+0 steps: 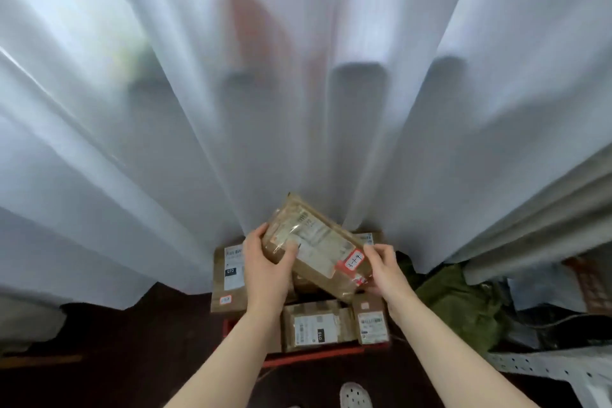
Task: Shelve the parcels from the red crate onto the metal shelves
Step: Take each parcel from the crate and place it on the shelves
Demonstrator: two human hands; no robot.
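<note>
- Counting the parcels: one held parcel [314,250] is in the hands, and at least four more brown parcels [314,326] lie in the red crate [311,355]. Any others beneath them are hidden.
- Two hands are in view, both forearms bare and reaching forward over the crate.
- The left hand [268,263] grips the parcel's left end, thumb on the label face, fingers curled round the far edge.
- The right hand [384,270] pinches the near right corner, just beside the red-bordered sticker [354,261].
- The held parcel is tilted, raised above the crate and in front of the white curtain [298,93].
- The sticker shows handwriting: "3", an unclear middle mark, then "4".
- A black tag [230,271] on the left crate parcel appears to read "010". The print on the white shipping labels is too blurred to read.
- The metal shelf [546,366] stands at the right, with green fabric [463,301] between it and the crate.
</note>
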